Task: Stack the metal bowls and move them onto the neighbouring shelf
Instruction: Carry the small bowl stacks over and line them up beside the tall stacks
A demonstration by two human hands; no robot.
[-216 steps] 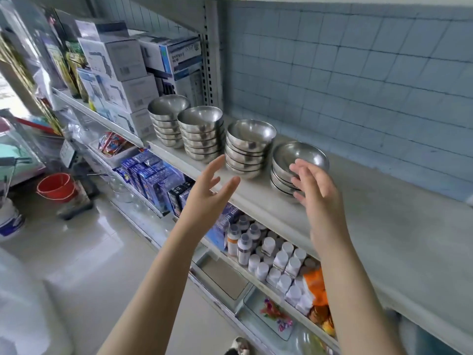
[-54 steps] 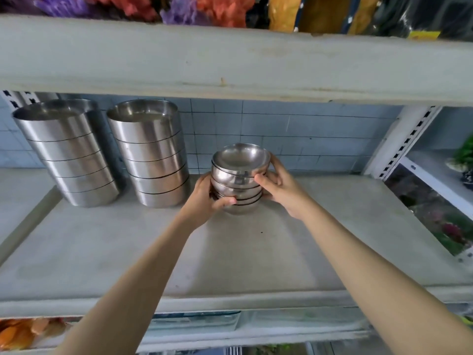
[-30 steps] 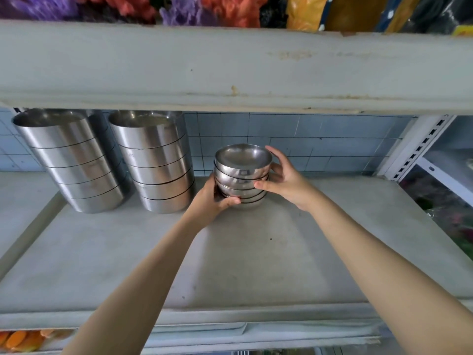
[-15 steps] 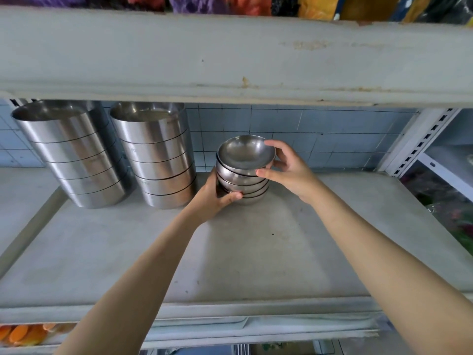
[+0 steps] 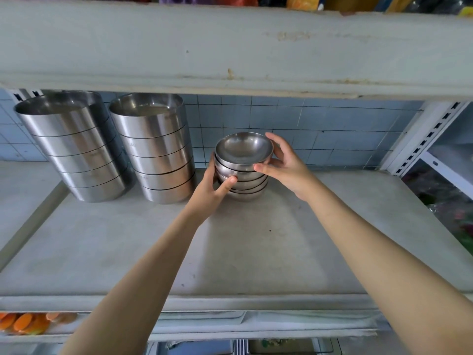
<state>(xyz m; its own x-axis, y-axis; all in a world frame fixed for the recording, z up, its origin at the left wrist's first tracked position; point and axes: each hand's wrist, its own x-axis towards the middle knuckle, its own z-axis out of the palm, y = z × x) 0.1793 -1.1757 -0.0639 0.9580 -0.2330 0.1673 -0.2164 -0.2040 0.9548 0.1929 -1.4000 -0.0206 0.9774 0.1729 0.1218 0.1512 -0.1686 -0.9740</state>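
Note:
A stack of several round metal bowls (image 5: 243,160) stands near the back of the grey shelf (image 5: 256,247), its bottom bowl resting on the shelf surface. My left hand (image 5: 213,192) grips the stack's left side, thumb across the front of the lower bowls. My right hand (image 5: 284,166) holds the right side near the top bowl, thumb on the front rim and fingers curled behind it.
Two tall stacks of straight-sided steel containers (image 5: 153,147) (image 5: 74,147) stand just left of the bowls. The upper shelf board (image 5: 230,47) hangs low overhead. A white slotted upright (image 5: 425,139) bounds the shelf on the right, with a tiled wall behind.
The bowl stack has come down from slightly raised to resting on the shelf. Both hands have stayed on its sides.

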